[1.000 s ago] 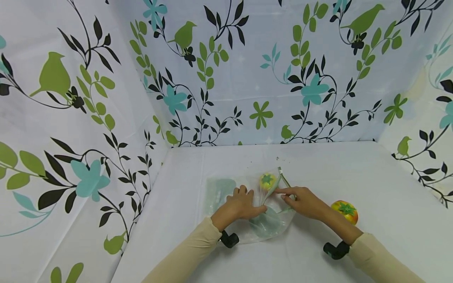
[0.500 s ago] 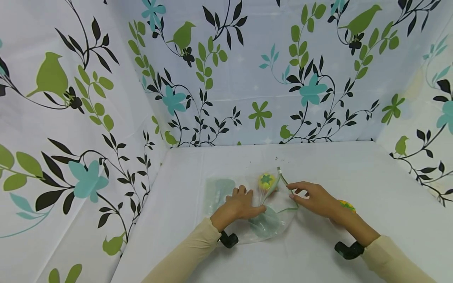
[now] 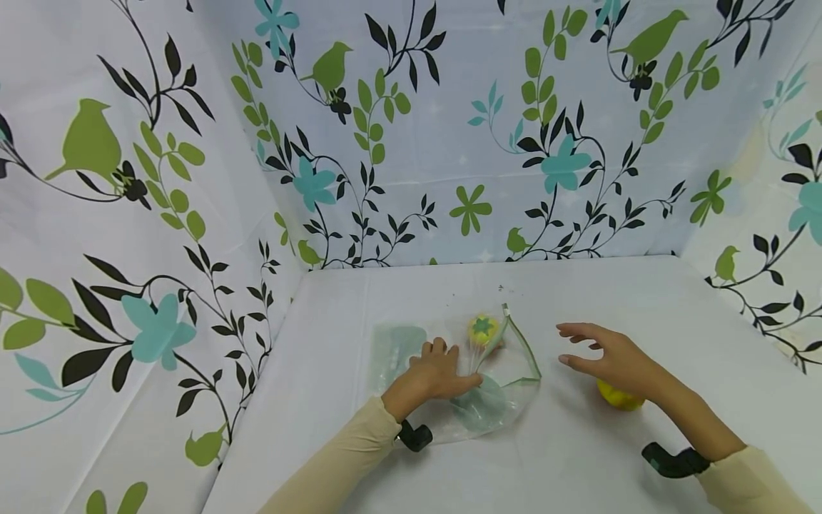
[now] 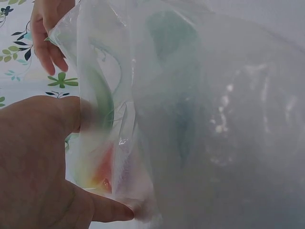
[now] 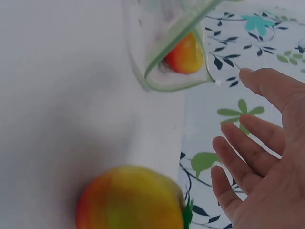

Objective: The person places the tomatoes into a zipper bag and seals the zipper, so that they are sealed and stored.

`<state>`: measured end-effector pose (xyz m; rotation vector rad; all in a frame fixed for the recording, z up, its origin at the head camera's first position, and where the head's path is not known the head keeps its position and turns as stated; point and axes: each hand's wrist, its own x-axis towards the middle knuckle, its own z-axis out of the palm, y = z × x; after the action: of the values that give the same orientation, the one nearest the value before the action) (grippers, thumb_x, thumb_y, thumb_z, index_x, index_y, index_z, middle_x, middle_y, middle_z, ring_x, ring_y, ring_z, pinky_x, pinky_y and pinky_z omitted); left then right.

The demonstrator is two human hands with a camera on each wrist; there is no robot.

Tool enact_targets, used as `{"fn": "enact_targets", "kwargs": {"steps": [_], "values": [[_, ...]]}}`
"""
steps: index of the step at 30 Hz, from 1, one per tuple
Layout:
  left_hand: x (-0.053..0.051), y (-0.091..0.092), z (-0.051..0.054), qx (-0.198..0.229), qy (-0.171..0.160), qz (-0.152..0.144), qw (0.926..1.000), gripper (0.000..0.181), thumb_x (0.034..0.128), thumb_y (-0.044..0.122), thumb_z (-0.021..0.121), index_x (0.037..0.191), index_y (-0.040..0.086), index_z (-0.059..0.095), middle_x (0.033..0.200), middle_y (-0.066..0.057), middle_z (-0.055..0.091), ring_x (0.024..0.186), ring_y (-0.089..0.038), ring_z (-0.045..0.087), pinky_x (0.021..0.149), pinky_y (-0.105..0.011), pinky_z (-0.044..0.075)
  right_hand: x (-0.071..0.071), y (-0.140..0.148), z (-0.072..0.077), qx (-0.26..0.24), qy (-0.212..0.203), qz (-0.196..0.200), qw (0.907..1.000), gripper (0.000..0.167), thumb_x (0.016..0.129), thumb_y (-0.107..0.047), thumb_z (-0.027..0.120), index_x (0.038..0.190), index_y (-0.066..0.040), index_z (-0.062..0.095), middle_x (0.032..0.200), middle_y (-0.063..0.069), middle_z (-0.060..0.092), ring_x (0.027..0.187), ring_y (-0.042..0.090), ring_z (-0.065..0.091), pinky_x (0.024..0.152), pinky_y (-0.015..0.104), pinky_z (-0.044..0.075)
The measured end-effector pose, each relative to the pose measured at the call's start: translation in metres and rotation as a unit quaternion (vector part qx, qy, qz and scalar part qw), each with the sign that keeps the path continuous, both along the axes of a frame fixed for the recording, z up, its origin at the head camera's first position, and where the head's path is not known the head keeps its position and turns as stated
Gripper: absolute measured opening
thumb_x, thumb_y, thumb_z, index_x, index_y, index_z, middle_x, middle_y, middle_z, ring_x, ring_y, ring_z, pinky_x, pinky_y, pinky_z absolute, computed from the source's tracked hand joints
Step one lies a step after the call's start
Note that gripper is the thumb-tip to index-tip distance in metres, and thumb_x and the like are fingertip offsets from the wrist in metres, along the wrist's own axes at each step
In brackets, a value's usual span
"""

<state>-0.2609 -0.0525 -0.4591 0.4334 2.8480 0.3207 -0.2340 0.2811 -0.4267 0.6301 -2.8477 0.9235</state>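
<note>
Though near fruit [image 3: 619,397], right hand [image 3: 609,354] apart from green bag rim [image 5: 167,88].

Bag [image 3: 481,405] on counter [image 3: 565,457], first fruit [image 3: 483,328] inside, left fingers [image 3: 439,348] on top; second fruit [image 3: 618,397] right of bag; cloth [image 3: 430,135] behind counter.

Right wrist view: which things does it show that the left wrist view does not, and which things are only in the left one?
Only the right wrist view shows the loose red-yellow fruit at the bottom edge and the green bird print.

Only the left wrist view shows the left grip, close up against the bag.

Both show the right grip, the translucent plastic bag, the bagged fruit and the leaf-printed cloth.
</note>
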Motion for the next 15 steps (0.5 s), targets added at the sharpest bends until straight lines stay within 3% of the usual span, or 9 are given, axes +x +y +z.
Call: {"fn": "enact_targets", "kwargs": {"steps": [5,15], "values": [[0.000,-0.001,-0.001,0.001,-0.003,-0.002,1.0000,0.088,0.0952,0.072,0.051,0.158,0.010,0.048,0.150,-0.015,0.044,0.134,-0.033,0.042,0.104,-0.062,0.043,0.008,0.016,0.000,0.004,-0.011,-0.018,0.9998,0.060,0.098,-0.037,0.077,0.149,-0.012,0.058,0.143,0.013,0.066,0.125,0.035,0.063,0.097,0.051,0.056],[0.000,-0.001,0.000,0.002,0.001,0.000,1.0000,0.088,0.0947,0.073,0.052,0.156,0.010,0.050,0.147,-0.014,0.045,0.132,-0.032,0.043,0.102,-0.060,0.043,0.022,0.049,-0.010,0.007,-0.030,-0.039,0.9988,0.067,0.097,-0.040,0.077,0.152,-0.012,0.053,0.147,0.015,0.062,0.127,0.038,0.060,0.094,0.026,0.052]]}}
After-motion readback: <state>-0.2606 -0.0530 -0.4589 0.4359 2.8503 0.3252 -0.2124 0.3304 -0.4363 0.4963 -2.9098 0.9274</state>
